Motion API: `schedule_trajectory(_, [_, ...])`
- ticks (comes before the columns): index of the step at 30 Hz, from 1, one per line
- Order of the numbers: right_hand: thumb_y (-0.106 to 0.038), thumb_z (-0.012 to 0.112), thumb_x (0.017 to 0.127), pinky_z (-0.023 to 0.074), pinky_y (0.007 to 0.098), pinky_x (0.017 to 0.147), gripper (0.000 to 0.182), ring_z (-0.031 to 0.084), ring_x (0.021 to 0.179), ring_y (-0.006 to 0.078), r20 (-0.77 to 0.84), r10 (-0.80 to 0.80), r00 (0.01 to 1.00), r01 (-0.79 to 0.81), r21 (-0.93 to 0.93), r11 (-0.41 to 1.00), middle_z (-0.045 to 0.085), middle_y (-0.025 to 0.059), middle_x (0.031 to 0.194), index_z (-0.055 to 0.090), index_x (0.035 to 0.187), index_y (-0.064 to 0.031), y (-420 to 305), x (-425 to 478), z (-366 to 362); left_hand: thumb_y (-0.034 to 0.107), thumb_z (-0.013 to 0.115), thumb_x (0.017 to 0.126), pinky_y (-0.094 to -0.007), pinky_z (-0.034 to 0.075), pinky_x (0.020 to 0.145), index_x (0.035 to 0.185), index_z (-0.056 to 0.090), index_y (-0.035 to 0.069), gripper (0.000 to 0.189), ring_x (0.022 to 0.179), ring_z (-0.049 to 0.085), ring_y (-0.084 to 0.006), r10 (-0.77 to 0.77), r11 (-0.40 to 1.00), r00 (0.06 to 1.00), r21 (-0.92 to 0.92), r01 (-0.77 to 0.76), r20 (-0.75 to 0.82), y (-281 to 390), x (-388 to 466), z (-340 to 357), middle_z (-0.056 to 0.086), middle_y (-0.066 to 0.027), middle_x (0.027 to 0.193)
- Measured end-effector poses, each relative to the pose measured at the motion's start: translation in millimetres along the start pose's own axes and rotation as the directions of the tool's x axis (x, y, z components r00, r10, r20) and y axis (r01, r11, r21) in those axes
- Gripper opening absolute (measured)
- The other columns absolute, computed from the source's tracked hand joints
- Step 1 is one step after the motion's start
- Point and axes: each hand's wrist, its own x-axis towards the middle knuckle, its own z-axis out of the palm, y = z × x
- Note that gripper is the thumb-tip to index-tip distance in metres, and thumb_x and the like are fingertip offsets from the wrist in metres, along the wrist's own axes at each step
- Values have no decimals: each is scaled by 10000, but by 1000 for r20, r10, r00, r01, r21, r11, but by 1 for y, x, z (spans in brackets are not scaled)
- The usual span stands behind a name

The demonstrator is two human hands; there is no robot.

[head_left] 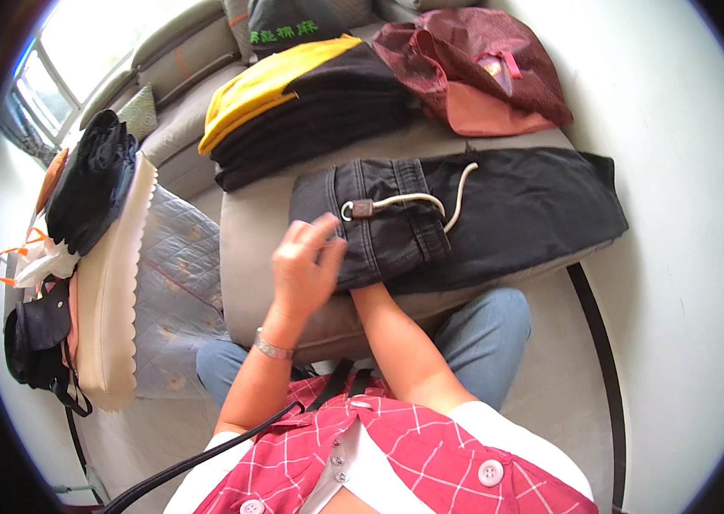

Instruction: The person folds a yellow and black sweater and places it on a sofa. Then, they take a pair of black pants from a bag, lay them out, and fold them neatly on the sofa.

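Note:
A pair of black trousers (pixel 522 205) lies across a grey upholstered seat (pixel 253 257), with one end folded over itself on the left. A cream drawstring (pixel 410 198) runs from a metal ring and brown tab on the folded part. My left hand (pixel 307 263), slightly blurred, is at the left edge of the fold, its thumb and fingers apart and nothing seen between them. Under the folded part's near edge goes my right forearm (pixel 394 334); the cloth hides that hand, so its grip cannot be seen.
Behind the trousers sit a folded yellow-and-black stack of clothes (pixel 310 115) and a maroon bag (pixel 484 70). Dark folded clothes (pixel 89 186) rest on a cream scalloped-edge cover (pixel 108 308) at left, beside a black backpack (pixel 37 340). A grey sofa (pixel 188 90) stands beyond.

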Motion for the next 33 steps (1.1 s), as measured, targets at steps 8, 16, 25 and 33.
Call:
schedule_trajectory(8, [-336,433,1020,450,401,1023,435,594,1132,287,53,15,999,-17,42,999,616,140,1241,500,1310,-19,-18,-4,-6,300,649,914,-397,518,661,1264,657,210,361,763,638,-283,-333,918,943,234,320,14,-53,-37,17,599,-89,907])
schedule_trajectory(16, [-287,456,1013,499,412,984,369,633,1074,283,183,128,975,-131,8,991,661,120,1181,582,1248,-33,-92,-26,-20,283,644,911,-395,515,616,1250,662,205,348,715,631,-271,-310,932,948,222,287,74,-45,-39,31,567,-61,870])
schedule_trajectory(25, [-270,448,1025,530,407,954,394,643,1088,298,-347,-253,903,79,-445,892,645,194,1185,560,1240,41,-227,-68,-47,271,639,909,-384,517,575,1224,663,198,324,694,636,-262,-266,923,957,315,220,113,-50,-42,40,558,-69,890])
schedule_trajectory(33, [-407,771,843,497,312,871,859,610,1065,202,39,-237,971,99,-964,245,620,123,1216,372,1456,43,-212,-72,3,285,668,887,-394,529,623,1191,679,183,321,746,650,-276,-254,947,961,230,223,113,-55,-41,30,581,-79,887])
